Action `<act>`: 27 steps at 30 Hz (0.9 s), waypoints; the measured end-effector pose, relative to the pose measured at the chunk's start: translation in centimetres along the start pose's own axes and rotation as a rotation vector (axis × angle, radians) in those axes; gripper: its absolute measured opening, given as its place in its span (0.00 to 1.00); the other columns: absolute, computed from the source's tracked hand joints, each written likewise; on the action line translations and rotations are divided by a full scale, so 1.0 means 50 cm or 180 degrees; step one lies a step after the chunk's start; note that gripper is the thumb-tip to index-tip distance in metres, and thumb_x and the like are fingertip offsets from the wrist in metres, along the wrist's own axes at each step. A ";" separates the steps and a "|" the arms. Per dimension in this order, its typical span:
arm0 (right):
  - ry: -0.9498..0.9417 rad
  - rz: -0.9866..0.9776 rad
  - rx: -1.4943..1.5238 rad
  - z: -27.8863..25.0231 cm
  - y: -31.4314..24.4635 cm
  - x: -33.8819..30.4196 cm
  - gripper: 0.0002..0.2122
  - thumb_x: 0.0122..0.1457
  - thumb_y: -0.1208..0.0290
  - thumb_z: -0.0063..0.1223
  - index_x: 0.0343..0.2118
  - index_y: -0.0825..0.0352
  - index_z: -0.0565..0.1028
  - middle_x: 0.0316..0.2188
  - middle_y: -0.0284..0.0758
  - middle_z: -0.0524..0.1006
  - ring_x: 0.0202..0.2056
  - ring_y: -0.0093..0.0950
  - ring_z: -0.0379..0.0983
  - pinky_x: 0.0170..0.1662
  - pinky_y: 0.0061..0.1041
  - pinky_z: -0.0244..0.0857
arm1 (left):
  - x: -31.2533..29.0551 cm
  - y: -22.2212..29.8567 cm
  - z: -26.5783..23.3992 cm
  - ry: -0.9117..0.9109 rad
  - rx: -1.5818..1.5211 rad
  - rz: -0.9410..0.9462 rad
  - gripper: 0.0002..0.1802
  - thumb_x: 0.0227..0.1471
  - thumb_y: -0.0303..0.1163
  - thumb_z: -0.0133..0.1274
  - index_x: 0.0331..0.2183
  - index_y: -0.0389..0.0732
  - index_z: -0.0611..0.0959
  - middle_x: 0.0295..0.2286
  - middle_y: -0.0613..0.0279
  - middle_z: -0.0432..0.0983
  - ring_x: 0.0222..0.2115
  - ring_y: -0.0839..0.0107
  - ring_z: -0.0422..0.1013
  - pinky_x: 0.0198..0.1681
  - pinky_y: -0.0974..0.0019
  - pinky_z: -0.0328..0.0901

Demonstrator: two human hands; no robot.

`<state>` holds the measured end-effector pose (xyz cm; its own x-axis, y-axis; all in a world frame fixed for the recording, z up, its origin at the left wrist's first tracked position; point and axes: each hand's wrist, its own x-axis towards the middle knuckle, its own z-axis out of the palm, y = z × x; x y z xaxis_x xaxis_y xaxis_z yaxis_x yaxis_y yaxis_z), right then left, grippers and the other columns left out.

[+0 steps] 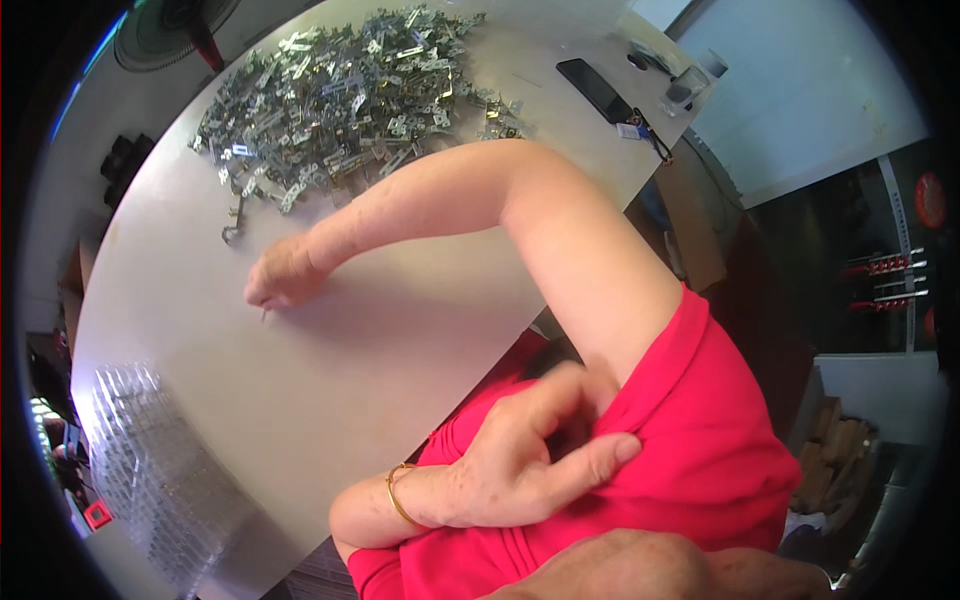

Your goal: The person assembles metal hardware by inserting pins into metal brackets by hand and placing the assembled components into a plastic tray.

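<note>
My left hand (510, 465), with a thin gold bangle at the wrist, is drawn across my body to my right upper arm. Its thumb and fingers are closed on the red sleeve (690, 400) near the hem, and part of the fingertips is hidden by the cloth and arm. My right arm stretches over the pale table (350, 380). At its end my right hand (285, 275) is low over the tabletop with curled fingers. A tiny thin tip shows below them, too small to name. Beside that hand lies a small metal bracket (234, 225), apart from it.
A large heap of small metal brackets (340, 100) covers the table's far side. Stacked clear plastic trays (160, 470) stand at the near left. A black phone (595, 90) and a small clear container (685, 88) lie at the far right. A fan (170, 35) is beyond the table.
</note>
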<state>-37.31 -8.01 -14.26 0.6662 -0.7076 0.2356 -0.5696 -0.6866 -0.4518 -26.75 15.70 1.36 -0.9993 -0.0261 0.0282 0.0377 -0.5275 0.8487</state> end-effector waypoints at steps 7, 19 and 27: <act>-0.0338 -0.0183 -0.0621 -0.011 -0.041 -0.010 0.06 0.56 0.70 0.50 0.35 0.62 0.70 0.39 0.39 0.73 0.37 0.44 0.75 0.36 0.43 0.70 | 0.005 -0.007 0.018 -0.0090 0.2198 0.2277 0.12 0.42 0.24 0.61 0.32 0.32 0.79 0.31 0.54 0.75 0.29 0.60 0.69 0.30 0.61 0.63; -0.0245 -0.0295 -0.0703 -0.016 -0.047 -0.030 0.07 0.58 0.70 0.47 0.39 0.62 0.69 0.42 0.38 0.73 0.40 0.43 0.76 0.38 0.43 0.70 | 0.028 -0.008 0.029 0.0253 0.2915 0.2838 0.12 0.36 0.25 0.59 0.29 0.35 0.79 0.40 0.48 0.74 0.40 0.55 0.69 0.40 0.58 0.64; 0.0452 -0.0081 -0.0360 0.017 -0.037 -0.032 0.04 0.58 0.71 0.47 0.34 0.64 0.69 0.35 0.38 0.74 0.32 0.42 0.76 0.33 0.40 0.70 | 0.019 -0.031 0.018 -0.0256 0.2741 0.2767 0.12 0.38 0.24 0.61 0.30 0.35 0.78 0.39 0.48 0.72 0.39 0.56 0.70 0.38 0.60 0.67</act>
<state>-36.95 -5.47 -14.53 0.6109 -0.7008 0.3684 -0.6093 -0.7133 -0.3465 -27.77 17.26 0.54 -0.6427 -0.0208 0.7658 0.7055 0.3736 0.6022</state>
